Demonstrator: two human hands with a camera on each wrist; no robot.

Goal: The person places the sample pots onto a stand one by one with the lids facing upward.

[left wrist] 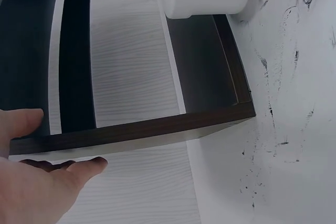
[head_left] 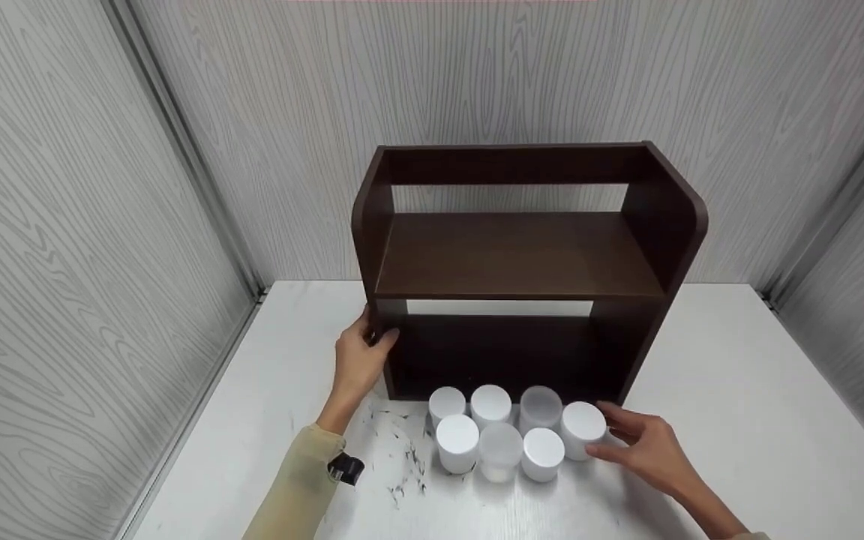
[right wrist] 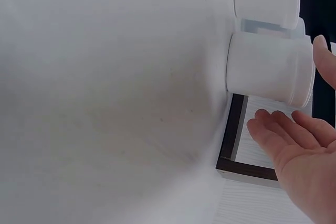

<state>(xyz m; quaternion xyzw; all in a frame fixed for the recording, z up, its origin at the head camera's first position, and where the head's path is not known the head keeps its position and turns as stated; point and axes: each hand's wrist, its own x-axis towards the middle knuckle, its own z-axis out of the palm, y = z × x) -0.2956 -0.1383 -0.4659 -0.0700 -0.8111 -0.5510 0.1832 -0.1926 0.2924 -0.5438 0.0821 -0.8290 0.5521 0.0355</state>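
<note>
A dark brown two-tier wooden shelf stands on the white table. My left hand holds its left side panel, thumb on the inner side and fingers on the outer. Several white jars with round lids stand close together in two rows before the shelf's lower front edge; two have translucent tops. At the right end of the group my right hand is beside a white jar, thumb near its lid and fingers spread apart on its far side, with a gap showing between fingers and jar.
Grey wood-grain panels enclose the table at the back and both sides. Dark scuff marks lie on the tabletop left of the jars. A black band is on the left wrist.
</note>
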